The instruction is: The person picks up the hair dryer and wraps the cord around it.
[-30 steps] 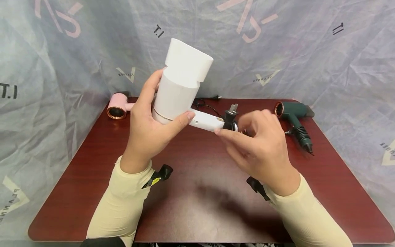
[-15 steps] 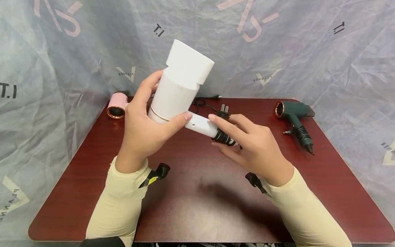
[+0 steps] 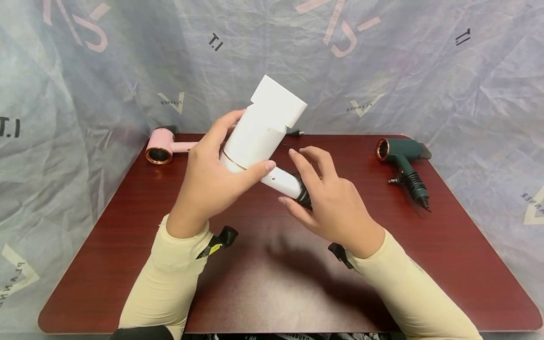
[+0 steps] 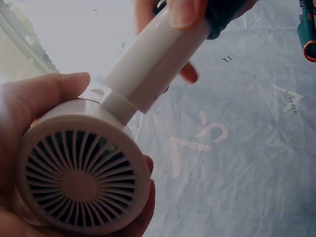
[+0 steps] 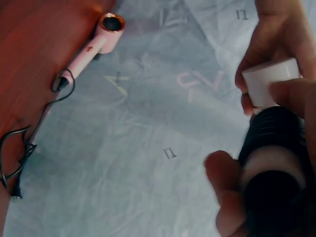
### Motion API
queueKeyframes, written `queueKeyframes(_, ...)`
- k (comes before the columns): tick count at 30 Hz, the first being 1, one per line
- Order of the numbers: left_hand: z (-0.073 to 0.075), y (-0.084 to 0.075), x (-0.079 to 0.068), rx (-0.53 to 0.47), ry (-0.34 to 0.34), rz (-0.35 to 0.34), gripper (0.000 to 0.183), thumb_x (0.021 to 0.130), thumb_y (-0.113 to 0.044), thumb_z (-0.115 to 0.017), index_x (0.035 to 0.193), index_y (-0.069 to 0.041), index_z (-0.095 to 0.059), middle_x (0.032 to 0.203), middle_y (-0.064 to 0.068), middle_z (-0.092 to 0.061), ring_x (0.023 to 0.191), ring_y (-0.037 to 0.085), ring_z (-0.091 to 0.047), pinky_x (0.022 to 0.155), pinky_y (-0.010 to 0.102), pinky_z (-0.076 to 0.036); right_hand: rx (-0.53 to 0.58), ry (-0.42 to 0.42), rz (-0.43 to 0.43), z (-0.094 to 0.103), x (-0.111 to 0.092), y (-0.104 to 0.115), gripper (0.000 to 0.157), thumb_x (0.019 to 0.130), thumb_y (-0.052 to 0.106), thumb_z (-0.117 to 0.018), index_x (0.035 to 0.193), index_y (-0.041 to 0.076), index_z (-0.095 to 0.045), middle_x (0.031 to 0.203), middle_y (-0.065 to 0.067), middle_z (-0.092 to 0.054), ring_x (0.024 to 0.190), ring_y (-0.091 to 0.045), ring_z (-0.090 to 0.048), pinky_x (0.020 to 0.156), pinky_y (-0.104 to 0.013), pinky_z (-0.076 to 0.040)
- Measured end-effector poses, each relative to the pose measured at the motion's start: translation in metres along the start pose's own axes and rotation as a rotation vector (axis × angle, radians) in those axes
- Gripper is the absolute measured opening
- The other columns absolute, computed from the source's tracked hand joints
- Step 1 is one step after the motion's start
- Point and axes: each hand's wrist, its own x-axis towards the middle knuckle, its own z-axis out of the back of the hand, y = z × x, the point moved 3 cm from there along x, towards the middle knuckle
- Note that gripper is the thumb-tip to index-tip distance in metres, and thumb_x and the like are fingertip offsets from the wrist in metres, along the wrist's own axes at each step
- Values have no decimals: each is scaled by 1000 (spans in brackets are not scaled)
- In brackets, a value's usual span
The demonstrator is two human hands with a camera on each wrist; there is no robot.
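A white hair dryer (image 3: 257, 137) is held up above the table, nozzle tilted up and to the right. My left hand (image 3: 208, 174) grips its barrel near the back, thumb by the handle joint. In the left wrist view the round rear grille (image 4: 79, 182) faces the camera. My right hand (image 3: 335, 203) is around the lower handle, where a black cord (image 3: 304, 196) is wound in coils. Its thumb lies on the handle in the left wrist view, with fingers on the far side. The cord's plug is hidden from the head view.
On the dark red table (image 3: 263, 283), a pink hair dryer (image 3: 160, 144) lies at the back left, with its loose black cord (image 5: 24, 143) running behind. A green hair dryer (image 3: 403, 151) with a wound cord lies at the right. Printed grey cloth (image 3: 272, 56) hangs behind.
My right hand has moved left and come around the wound cord. The plug, which stood up from the handle, is now out of sight. The white dryer has lowered and tilted further right.
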Motion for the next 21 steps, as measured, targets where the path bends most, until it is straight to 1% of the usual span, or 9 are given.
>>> queueKeyframes(3, -2, 11, 2, 10, 31, 7, 73, 80, -19, -89, 145, -19, -56, 118, -4, -68, 96, 9, -64, 80, 33, -55, -1, 9, 12, -3, 0, -2, 72, 94, 43, -69, 151, 5, -47, 138, -13, -55, 56, -18, -52, 43, -33, -46)
queueKeyframes(6, -4, 23, 3, -5, 80, 26, 71, 85, -26, -85, 148, -23, -51, 123, -6, -66, 97, 8, -65, 78, 34, -58, 16, 22, -4, -4, -2, -6, 65, 94, 40, -69, 146, 5, -51, 134, -10, -57, 63, -19, -56, 45, -34, -47)
queueKeyframes(8, -5, 28, 4, 5, 94, 21, 71, 88, -30, -82, 150, -22, -48, 129, -4, -64, 103, 9, -65, 84, 34, -57, 26, 31, -31, -4, -4, -12, 61, 95, 40, -69, 142, 5, -53, 132, -9, -58, 68, -20, -59, 47, -36, -49)
queueKeyframes(11, -5, 31, 5, 18, 77, 4, 69, 90, -33, -79, 150, -21, -47, 138, -2, -60, 115, 9, -64, 94, 36, -54, 39, 54, -99, -7, -8, -30, 55, 96, 42, -67, 138, 8, -55, 129, -7, -58, 78, -22, -62, 55, -40, -53)
queueKeyframes(13, -4, 30, 6, 27, 50, -19, 66, 91, -31, -78, 148, -19, -49, 141, -3, -58, 122, 9, -62, 99, 38, -51, 43, 76, -165, -13, -12, -48, 53, 97, 43, -66, 136, 9, -56, 126, -6, -58, 85, -23, -62, 61, -43, -54)
queueKeyframes(15, -4, 29, 7, 21, 42, -33, 61, 91, -29, -78, 145, -19, -52, 141, -6, -58, 125, 8, -59, 100, 41, -50, 45, 102, -249, -20, -18, -73, 51, 99, 45, -64, 133, 9, -56, 123, -7, -57, 92, -24, -61, 70, -46, -55)
queueKeyframes(18, -4, 28, 6, 22, 62, -50, 53, 91, -26, -77, 140, -18, -58, 137, -8, -58, 124, 6, -57, 100, 43, -49, 29, 153, -402, -32, -32, -114, 49, 101, 45, -61, 129, 6, -56, 115, -12, -57, 94, -29, -59, 77, -51, -52)
queueKeyframes(21, -5, 29, 5, 42, 88, -60, 47, 91, -25, -77, 136, -18, -62, 135, -8, -58, 123, 6, -54, 100, 41, -48, 0, 218, -562, -43, -50, -153, 48, 103, 46, -56, 121, 1, -57, 106, -18, -57, 92, -38, -59, 77, -58, -49)
